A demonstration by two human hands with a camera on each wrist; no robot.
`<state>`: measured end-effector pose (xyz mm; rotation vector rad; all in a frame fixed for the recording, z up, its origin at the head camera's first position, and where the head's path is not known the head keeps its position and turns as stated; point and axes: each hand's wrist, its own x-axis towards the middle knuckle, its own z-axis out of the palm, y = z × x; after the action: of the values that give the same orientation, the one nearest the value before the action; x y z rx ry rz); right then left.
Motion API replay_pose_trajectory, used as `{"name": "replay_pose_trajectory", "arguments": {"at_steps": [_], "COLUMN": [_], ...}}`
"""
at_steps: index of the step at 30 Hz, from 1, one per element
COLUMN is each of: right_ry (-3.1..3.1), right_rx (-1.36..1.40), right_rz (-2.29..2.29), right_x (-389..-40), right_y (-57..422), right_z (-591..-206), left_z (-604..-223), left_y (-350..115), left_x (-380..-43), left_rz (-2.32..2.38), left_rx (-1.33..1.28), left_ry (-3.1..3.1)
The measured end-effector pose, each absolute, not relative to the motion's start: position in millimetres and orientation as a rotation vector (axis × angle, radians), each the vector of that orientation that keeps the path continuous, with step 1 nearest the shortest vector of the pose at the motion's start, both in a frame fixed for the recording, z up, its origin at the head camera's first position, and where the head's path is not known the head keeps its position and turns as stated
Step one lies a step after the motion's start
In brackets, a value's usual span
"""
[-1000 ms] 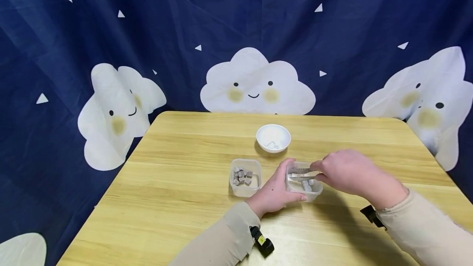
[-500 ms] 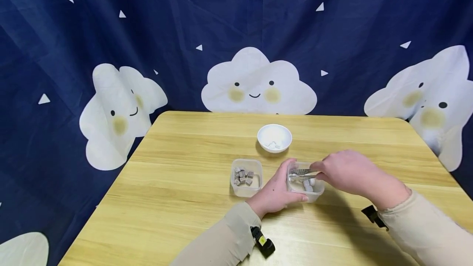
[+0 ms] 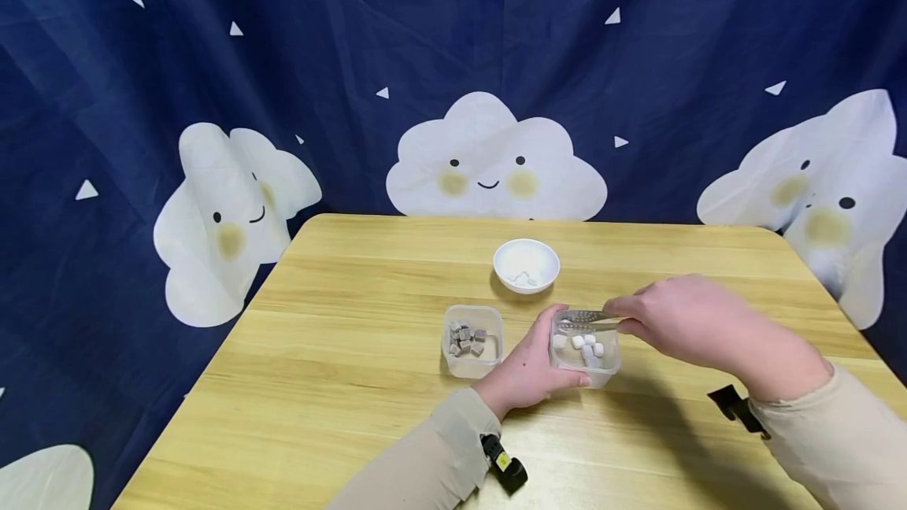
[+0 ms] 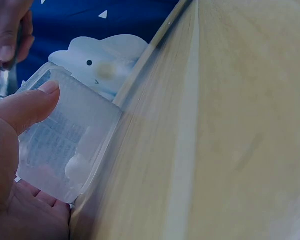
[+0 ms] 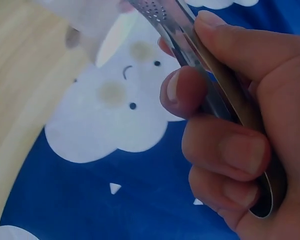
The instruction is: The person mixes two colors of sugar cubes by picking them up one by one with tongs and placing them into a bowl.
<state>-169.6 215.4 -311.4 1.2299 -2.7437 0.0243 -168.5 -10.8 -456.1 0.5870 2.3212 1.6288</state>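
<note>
My left hand [image 3: 524, 364] grips a clear plastic container [image 3: 601, 377], its thumb along the near side. White cubes [image 3: 588, 352] lie inside; the left wrist view shows them blurred through the container's wall. My right hand [image 3: 683, 329] holds metal tongs [image 3: 591, 316] with perforated tips, its fingers curled round both arms. In the head view the tips overlap the far part of the container. Whether a cube sits between them I cannot tell. The right wrist view shows the tongs [image 5: 217, 75] close up, with their handle end against the palm.
A second clear container [image 3: 473, 369] with several grey cubes [image 3: 465, 339] stands just left of my left hand. Farther back on the wooden table [image 3: 354, 321] is a white bowl [image 3: 510, 258] with white pieces in it. A dark blue cloud-patterned curtain [image 3: 340, 46] hangs behind.
My right hand and the tongs have moved up and slightly right, from low among the white cubes toward the container's far rim. The left hand keeps its grip in place.
</note>
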Motion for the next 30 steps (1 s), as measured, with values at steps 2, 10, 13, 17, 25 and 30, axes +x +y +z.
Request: {"name": "replay_pose_trajectory", "arguments": {"at_steps": [2,10,13,17,25,30], "right_ry": [-2.722,-2.679,-2.700,-2.758,-2.824,-2.866], "right_rx": [1.232,1.178,1.142,1.086,1.013,1.025], "right_rz": [0.042,0.063,0.070,0.073,0.076,0.045], "right_x": [-169,-178,-187,-203,-234,-251], "right_y": [216,215,212,205,191,181], "right_z": [-306,-295,-297,-306,-327,-336], "left_z": [-457,-458,-458,-458,-459,-459], "left_y": [-11,-12,-13,-13,-12,-11], "left_x": [-168,-167,-167,-167,-168,-169], "left_rz": [1.648,1.635,1.624,1.622,1.662,1.639], "left_rx": [0.596,0.580,0.583,0.571,0.598,0.603], "left_ry": [2.305,2.329,2.348,2.345,2.308,2.328]}}
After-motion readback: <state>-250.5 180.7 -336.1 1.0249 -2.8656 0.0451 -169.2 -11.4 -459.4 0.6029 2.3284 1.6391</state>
